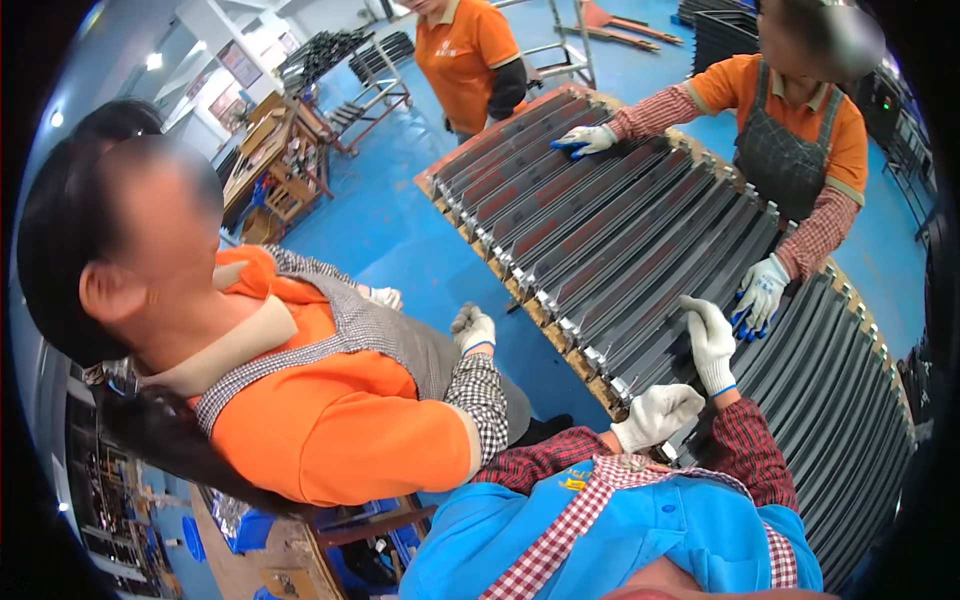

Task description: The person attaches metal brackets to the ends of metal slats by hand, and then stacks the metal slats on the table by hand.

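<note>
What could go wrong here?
1. The right hand is close to the co-worker's gloved hand over the dark strips; they could bump or pinch each other.
2. The left hand is near metal clips along the strips' ends; its glove might snag.

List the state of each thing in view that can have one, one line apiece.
Left hand: gloved, fingers curled, grip unclear
Right hand: gloved, fingers partly bent, contact unclear
Black strips: laid side by side across the table
Table: mostly covered
Opposite person's hands: gloved, on the strips
Left neighbour's hands: gloved, off the table
Ceiling light: lit
</note>
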Action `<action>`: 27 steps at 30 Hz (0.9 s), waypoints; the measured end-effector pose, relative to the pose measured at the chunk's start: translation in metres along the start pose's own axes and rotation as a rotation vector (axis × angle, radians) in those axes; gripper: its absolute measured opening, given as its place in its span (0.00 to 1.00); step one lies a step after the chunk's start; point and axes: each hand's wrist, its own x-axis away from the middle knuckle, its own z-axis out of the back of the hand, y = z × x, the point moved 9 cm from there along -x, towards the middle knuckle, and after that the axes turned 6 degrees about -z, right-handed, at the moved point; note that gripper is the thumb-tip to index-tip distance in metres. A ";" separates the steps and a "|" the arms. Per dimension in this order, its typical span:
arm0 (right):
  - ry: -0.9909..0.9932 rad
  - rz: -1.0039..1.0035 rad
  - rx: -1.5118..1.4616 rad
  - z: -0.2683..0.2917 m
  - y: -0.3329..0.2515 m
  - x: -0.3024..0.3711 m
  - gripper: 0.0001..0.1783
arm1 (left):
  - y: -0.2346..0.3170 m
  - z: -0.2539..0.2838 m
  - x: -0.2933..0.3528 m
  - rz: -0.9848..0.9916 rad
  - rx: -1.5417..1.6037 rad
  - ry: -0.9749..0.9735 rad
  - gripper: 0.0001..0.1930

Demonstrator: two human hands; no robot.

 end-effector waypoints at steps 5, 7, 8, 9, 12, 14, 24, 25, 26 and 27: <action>-0.190 0.291 -0.169 0.048 -0.154 -0.036 0.11 | 0.006 -0.007 0.005 -0.005 -0.018 -0.013 0.09; -0.330 0.709 -0.016 0.066 -0.275 -0.021 0.11 | 0.000 -0.005 0.012 0.048 -0.018 -0.028 0.09; -0.408 0.817 0.106 0.069 -0.308 -0.010 0.12 | -0.009 -0.003 0.020 0.046 0.022 -0.109 0.09; -0.476 0.913 0.077 0.071 -0.335 -0.002 0.11 | -0.010 0.014 0.029 -0.096 -0.022 -0.235 0.09; -0.369 0.708 0.143 0.106 -0.287 0.006 0.11 | -0.004 0.213 0.056 -0.600 -0.109 -0.511 0.10; -0.328 0.663 0.122 0.118 -0.285 0.025 0.11 | 0.065 0.407 0.030 -0.953 -0.192 -0.568 0.12; -0.194 0.546 0.040 0.130 -0.255 0.080 0.12 | 0.001 0.419 0.006 0.109 -1.017 -0.571 0.22; -0.178 0.555 0.022 0.129 -0.256 0.085 0.12 | 0.001 0.424 0.013 0.108 -1.014 -0.561 0.24; -0.163 0.571 0.000 0.128 -0.258 0.089 0.12 | 0.001 0.427 0.015 0.107 -1.015 -0.545 0.25; -0.148 0.592 -0.029 0.125 -0.263 0.093 0.12 | 0.003 0.428 0.015 0.106 -1.021 -0.540 0.25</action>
